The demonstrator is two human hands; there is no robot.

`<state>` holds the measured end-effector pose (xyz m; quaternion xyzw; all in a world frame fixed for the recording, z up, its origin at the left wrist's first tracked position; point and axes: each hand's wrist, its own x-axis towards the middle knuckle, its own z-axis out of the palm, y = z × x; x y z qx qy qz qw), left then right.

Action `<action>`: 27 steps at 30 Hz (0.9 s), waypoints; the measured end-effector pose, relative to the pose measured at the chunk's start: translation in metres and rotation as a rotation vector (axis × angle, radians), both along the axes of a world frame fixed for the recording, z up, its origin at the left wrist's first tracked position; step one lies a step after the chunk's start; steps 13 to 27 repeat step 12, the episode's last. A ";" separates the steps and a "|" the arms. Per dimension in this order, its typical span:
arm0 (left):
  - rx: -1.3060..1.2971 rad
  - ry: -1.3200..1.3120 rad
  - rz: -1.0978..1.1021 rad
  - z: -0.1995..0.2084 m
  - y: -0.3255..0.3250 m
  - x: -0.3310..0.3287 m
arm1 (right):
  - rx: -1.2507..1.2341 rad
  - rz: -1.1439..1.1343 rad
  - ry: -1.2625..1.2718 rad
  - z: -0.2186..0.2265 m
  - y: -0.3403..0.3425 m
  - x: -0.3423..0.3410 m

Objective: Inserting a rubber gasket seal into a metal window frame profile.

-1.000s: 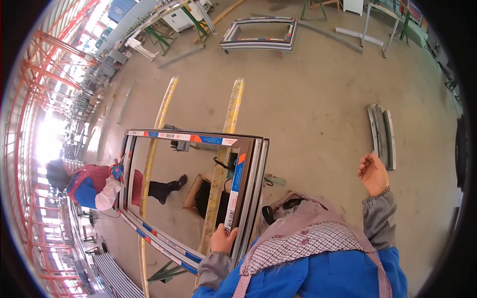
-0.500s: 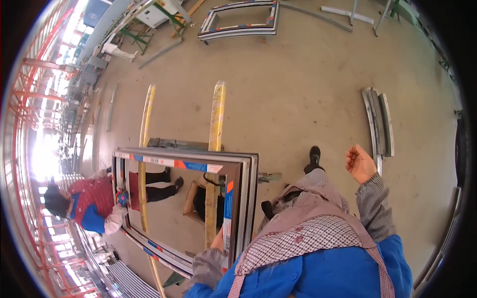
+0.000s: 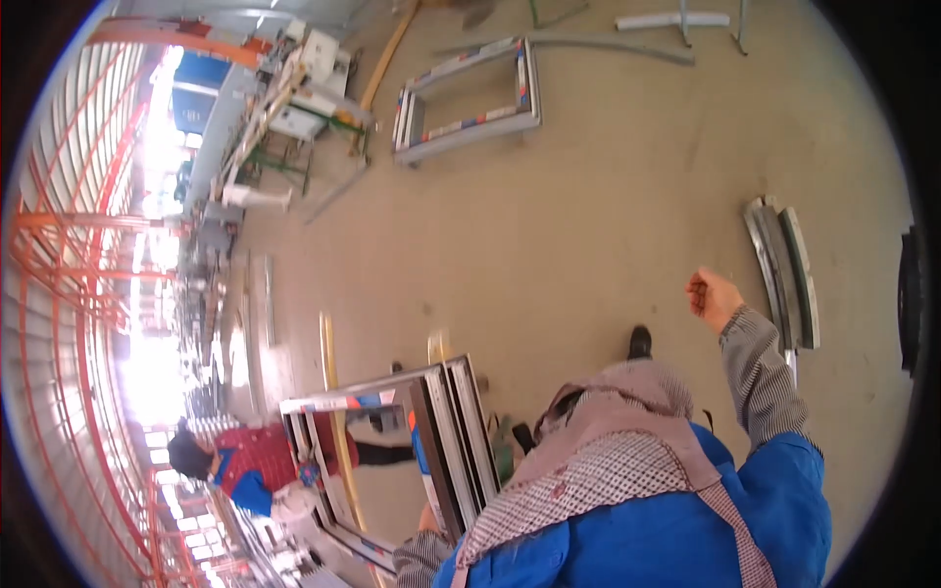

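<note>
Low on the left is a rectangular window frame (image 3: 446,446), dark and silver in layers with red, blue and white tape strips on it. My left hand (image 3: 427,519) grips its inner edge at the near right side; the fingers are mostly hidden by the profile. Out to the right, my right hand (image 3: 716,297) hangs in the air over the floor, fingers curled in, with nothing visible in it. Across from me a co-worker in a red vest (image 3: 260,456) stands at the frame's left end, one hand by its edge.
Yellow-wrapped support bars (image 3: 328,348) run under the window frame. Farther off, another stack of frames (image 3: 470,137) rests low above the floor. Metal profiles (image 3: 784,269) stand on the right near my right arm. Machines and green stands (image 3: 304,127) are at the far left.
My view has swung up and to the left. The window frame now sits tilted and covers more of the yellow bars' far ends. My right hand stays raised, its fingers more curled.
</note>
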<state>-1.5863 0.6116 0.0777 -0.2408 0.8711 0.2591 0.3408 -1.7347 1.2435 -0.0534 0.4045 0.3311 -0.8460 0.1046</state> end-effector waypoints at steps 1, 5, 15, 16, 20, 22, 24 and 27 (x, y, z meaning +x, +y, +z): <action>0.039 0.031 0.021 -0.006 -0.007 -0.029 | -0.036 0.071 0.069 0.004 0.011 -0.028; 0.177 0.091 0.176 -0.022 0.008 -0.143 | 0.111 0.091 0.067 0.028 0.046 -0.129; 0.688 0.068 0.752 -0.080 0.021 -0.321 | 0.227 0.123 0.060 0.007 0.105 -0.283; 0.688 0.068 0.752 -0.080 0.021 -0.321 | 0.227 0.123 0.060 0.007 0.105 -0.283; 0.688 0.068 0.752 -0.080 0.021 -0.321 | 0.227 0.123 0.060 0.007 0.105 -0.283; 0.688 0.068 0.752 -0.080 0.021 -0.321 | 0.227 0.123 0.060 0.007 0.105 -0.283; 0.688 0.068 0.752 -0.080 0.021 -0.321 | 0.227 0.123 0.060 0.007 0.105 -0.283; 0.688 0.068 0.752 -0.080 0.021 -0.321 | 0.227 0.123 0.060 0.007 0.105 -0.283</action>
